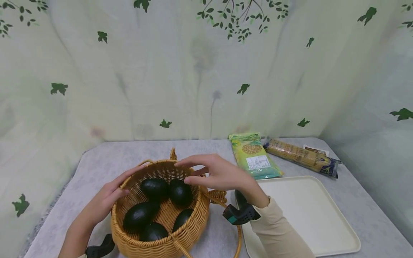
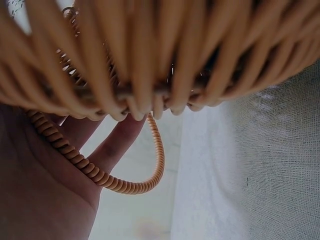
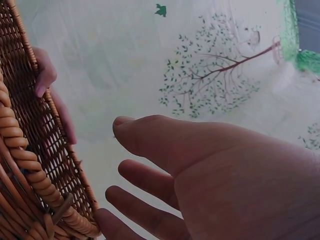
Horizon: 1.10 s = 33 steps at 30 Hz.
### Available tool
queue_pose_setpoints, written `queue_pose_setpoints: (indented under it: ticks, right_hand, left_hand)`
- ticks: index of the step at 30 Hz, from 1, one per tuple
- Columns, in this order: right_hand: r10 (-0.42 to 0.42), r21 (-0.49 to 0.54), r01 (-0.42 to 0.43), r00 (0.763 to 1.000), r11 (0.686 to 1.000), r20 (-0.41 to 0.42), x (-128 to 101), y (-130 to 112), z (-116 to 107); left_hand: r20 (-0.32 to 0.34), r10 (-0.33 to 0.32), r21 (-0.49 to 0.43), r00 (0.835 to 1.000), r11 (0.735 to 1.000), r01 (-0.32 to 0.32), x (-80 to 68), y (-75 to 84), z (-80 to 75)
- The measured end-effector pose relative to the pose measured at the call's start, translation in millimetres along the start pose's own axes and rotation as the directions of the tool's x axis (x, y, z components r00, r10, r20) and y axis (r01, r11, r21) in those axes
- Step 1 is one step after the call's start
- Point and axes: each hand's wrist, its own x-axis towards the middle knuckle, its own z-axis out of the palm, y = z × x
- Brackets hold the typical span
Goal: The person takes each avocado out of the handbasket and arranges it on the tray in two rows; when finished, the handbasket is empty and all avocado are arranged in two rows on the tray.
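Observation:
A round wicker basket holds several dark green avocados. My left hand grips the basket's left rim, its thumb hooked over the edge and its fingers along the outside. In the left wrist view, a wrapped wicker handle crosses the left palm. My right hand reaches over the basket's right rim with fingers spread and nothing held. Its thumb tip hangs near the rightmost upper avocado; whether they touch, I cannot tell. The right wrist view shows the right thumb apart from the fingers, beside the basket wall.
To the right of the basket lies a cream tray, partly under the right forearm. Behind it are a green and yellow bag with a white label and a long, clear-wrapped pack. A patterned curtain encloses the table.

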Motion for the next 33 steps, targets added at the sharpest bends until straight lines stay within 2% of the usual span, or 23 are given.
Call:
queue_pose_setpoints:
  ticks: [9,19,25,33]
  right_hand:
    - [0.008,-0.024,-0.007,1.000,1.000,0.025,10,-3,5]
    - [-0.032,-0.066,0.038,0.995,0.997,0.091,31,-5,16]
    - [-0.031,-0.032,0.036,0.990,0.999,0.138,40,-5,21]
    - [-0.027,-0.082,0.043,0.982,0.996,0.188,50,-10,21]
  left_hand:
    - [-0.002,-0.007,0.021,1.000,1.000,0.007,-1.2,0.4,-0.4]
    - [-0.002,0.033,0.027,0.999,0.999,-0.033,-4.2,2.9,-1.0]
    - [0.015,0.015,0.003,1.000,1.000,-0.015,-3.4,3.7,-1.4]
    - [0.006,0.014,0.037,1.000,0.999,-0.014,0.2,1.5,0.4]
